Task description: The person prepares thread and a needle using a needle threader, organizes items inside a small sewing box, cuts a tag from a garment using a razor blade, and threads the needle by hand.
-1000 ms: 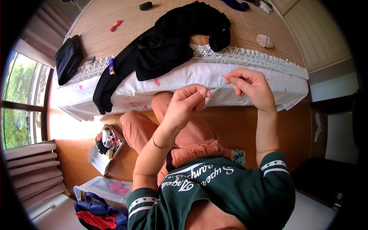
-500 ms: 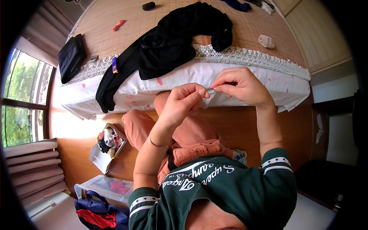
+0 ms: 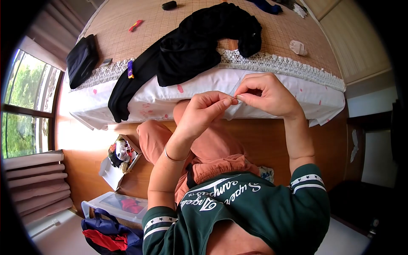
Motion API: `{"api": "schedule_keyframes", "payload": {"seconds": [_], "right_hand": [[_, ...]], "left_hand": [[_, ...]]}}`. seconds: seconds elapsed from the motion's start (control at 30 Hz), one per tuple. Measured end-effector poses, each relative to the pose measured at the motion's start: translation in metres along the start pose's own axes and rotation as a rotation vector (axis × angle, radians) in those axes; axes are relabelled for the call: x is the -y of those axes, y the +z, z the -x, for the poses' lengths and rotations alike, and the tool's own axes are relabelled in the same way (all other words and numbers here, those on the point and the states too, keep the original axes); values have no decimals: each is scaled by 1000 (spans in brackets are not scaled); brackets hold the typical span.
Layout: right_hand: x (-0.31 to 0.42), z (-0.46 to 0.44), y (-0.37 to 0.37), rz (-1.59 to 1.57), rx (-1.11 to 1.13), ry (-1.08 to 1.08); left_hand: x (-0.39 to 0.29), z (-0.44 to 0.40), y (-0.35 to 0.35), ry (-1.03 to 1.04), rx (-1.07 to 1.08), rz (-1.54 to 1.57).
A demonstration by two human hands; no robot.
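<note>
My left hand [image 3: 209, 111] is closed in a pinch, thumb against the fingers, with a bracelet on its wrist. My right hand [image 3: 268, 95] also pinches, and its thumb and index fingertips meet the left fingertips. Whatever lies between the fingertips is too small to make out. Both hands are above my knees, in front of the bed's white sheet [image 3: 199, 85]. Beyond them a black garment [image 3: 182, 55] lies across the bed edge, one leg or sleeve hanging down. A purple packet [image 3: 130, 69] rests beside that hanging part.
On the bed are a folded black item [image 3: 82, 61], a red object [image 3: 135, 26], a dark case [image 3: 169, 5] and a light crumpled cloth [image 3: 298, 47]. An open box [image 3: 111, 175], a clear plastic bin [image 3: 100, 199] and a blue bag [image 3: 134, 238] stand on the floor at left.
My right hand has moved left to meet my left hand, and their fingertips now touch. The right fingers have drawn together. The view has shifted slightly.
</note>
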State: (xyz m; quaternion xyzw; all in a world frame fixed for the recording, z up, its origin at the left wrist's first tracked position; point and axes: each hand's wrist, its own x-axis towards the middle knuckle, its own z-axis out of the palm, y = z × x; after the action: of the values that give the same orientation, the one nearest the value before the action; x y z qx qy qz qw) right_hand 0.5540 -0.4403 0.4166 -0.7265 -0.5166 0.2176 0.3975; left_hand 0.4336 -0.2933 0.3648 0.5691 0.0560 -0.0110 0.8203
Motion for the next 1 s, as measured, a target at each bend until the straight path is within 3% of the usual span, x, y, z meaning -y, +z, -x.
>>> {"api": "schedule_keyframes", "payload": {"seconds": [1.0], "right_hand": [[-3, -13, -3, -44, -114, -67]], "left_hand": [[7, 0, -13, 58, -101, 77]]}}
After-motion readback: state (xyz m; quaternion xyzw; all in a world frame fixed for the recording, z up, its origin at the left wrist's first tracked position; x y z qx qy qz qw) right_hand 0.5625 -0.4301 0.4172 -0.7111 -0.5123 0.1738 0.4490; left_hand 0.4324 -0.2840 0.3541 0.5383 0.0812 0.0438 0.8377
